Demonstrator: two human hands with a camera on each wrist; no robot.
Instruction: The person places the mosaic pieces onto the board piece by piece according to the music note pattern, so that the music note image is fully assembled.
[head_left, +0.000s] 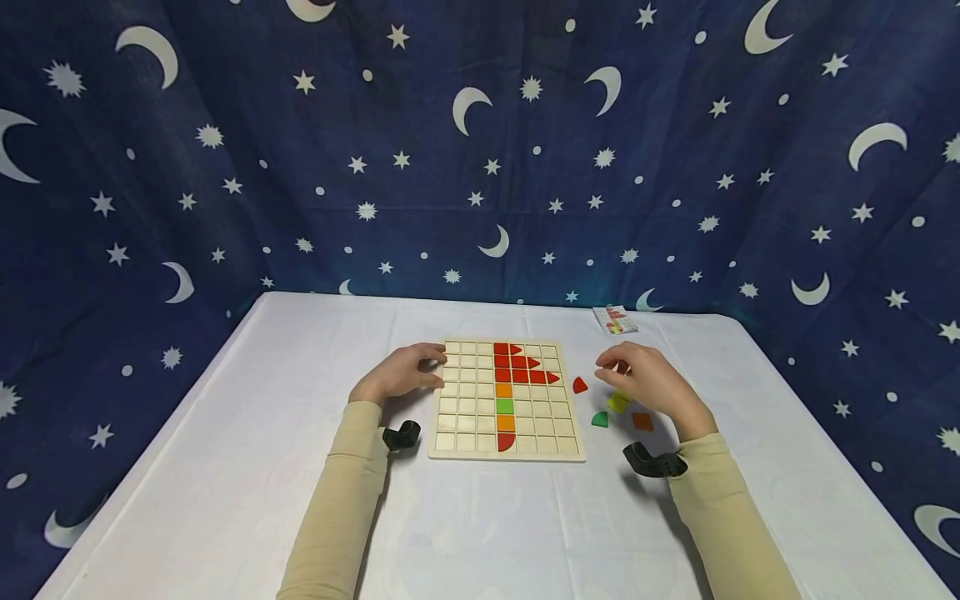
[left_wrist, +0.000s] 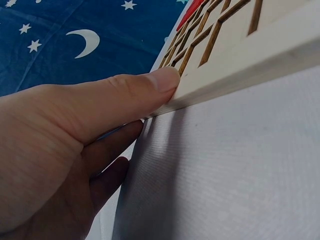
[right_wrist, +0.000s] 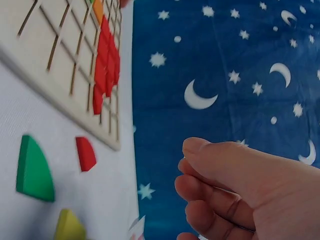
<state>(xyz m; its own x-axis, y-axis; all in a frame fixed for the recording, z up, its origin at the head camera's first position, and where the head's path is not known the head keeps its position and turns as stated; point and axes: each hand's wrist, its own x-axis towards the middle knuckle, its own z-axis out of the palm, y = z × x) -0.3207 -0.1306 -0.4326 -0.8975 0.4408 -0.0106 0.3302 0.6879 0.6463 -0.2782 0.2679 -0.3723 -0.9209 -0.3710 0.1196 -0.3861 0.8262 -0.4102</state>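
A pale wooden grid board (head_left: 467,410) lies on the white table. A column of coloured tiles runs down it, with red rows reaching right near the far edge. At its left edge, my left hand (head_left: 405,371) rests with thumb and fingers against the rim; the thumb (left_wrist: 165,80) touches the board's side. My right hand (head_left: 648,379) hovers right of the board, fingers loosely bent and no piece plainly visible between them. Near it lie a red quarter-round piece (head_left: 580,385), a green one (head_left: 600,419), yellow pieces (head_left: 618,402) and an orange square (head_left: 642,421).
A small printed card (head_left: 616,320) with a coloured pattern lies at the back right of the table. Dark blue cloth (head_left: 420,125) with moons and stars hangs behind and beside the table. Each wrist carries a black camera mount (head_left: 652,461).
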